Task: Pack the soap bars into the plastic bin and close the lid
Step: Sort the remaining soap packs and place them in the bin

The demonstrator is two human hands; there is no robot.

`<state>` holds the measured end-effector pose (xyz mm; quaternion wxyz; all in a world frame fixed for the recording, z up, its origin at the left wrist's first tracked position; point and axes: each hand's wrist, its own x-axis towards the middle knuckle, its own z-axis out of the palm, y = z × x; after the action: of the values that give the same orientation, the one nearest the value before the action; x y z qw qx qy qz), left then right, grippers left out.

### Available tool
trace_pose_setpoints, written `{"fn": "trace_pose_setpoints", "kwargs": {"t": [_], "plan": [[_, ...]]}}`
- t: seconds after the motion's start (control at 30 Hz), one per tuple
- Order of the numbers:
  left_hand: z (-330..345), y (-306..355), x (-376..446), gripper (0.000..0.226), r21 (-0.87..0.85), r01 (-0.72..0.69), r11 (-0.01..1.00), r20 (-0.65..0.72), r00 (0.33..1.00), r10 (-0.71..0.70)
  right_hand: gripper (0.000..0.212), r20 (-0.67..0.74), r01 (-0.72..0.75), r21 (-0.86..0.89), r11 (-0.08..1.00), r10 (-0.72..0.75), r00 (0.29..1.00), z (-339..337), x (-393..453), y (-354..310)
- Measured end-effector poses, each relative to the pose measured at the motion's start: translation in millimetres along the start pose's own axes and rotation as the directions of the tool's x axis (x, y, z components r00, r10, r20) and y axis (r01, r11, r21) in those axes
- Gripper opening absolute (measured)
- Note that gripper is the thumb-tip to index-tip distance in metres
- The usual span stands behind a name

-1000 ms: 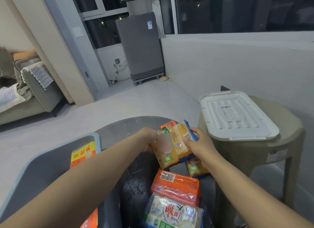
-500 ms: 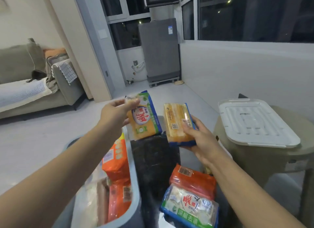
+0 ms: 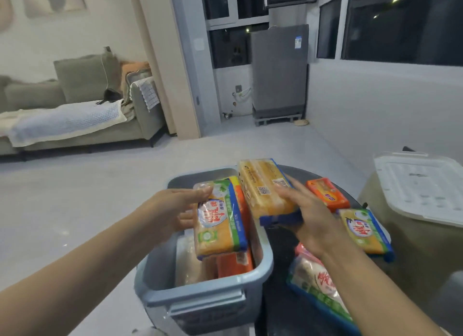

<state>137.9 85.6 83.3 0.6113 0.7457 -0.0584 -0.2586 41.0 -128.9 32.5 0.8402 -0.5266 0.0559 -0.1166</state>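
Pale grey floor runs back to a grey-green sofa [image 3: 75,110] on the left and a grey appliance [image 3: 279,70] under dark windows. Up close, a round dark table [image 3: 283,308] carries a grey-blue plastic bin [image 3: 200,295], open at the top, with orange-wrapped soap bars [image 3: 234,264] and a pale packet already lying inside.

The person's left hand [image 3: 172,211] grips a yellow soap bar in a clear wrapper with blue and green edging [image 3: 219,218] by its left side, thumb on the upper corner and fingers curled underneath; the bar hangs over the open bin, tilted, above the orange bars. The right hand [image 3: 304,211] holds a second yellow soap bar with a barcode and blue end [image 3: 265,188], fingers lying across its right side and the thumb hidden beneath; this bar sits over the bin's right rim, just beside the first one.

On the table to the right of the bin lie a small orange soap bar [image 3: 327,193], another yellow soap bar with a red-and-white logo [image 3: 364,230] and, nearest the camera, a white soap packet with red lettering and green trim [image 3: 320,283], partly covered by the right forearm. Farther right, a white ribbed plastic lid [image 3: 423,188] rests flat on a beige plastic stool [image 3: 406,250], well apart from the bin.
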Motion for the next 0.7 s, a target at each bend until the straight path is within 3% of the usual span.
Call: {"fn": "trace_pose_setpoints", "kwargs": {"t": [0.33, 0.6, 0.7], "plan": [[6.5, -41.6, 6.1, 0.029, 0.165, 0.264, 0.95, 0.094, 0.955, -0.282, 0.046, 0.016, 0.024, -0.052, 0.998, -0.023, 1.0, 10.6, -9.3, 7.9], [33.7, -39.7, 16.3, 0.042, 0.277, 0.295, 0.914, 0.04, 0.947, -0.318, 0.031, 0.02, 0.022, -0.079, 0.997, -0.021, 1.0, 10.4, -7.1, 9.6], [37.9, -42.4, 18.6, 0.042, 0.398, 0.226, 0.889, 0.003, 0.969, -0.248, 0.043, 0.026, 0.042, -0.129, 0.991, -0.039, 0.999, 13.0, -9.2, 7.5]]}}
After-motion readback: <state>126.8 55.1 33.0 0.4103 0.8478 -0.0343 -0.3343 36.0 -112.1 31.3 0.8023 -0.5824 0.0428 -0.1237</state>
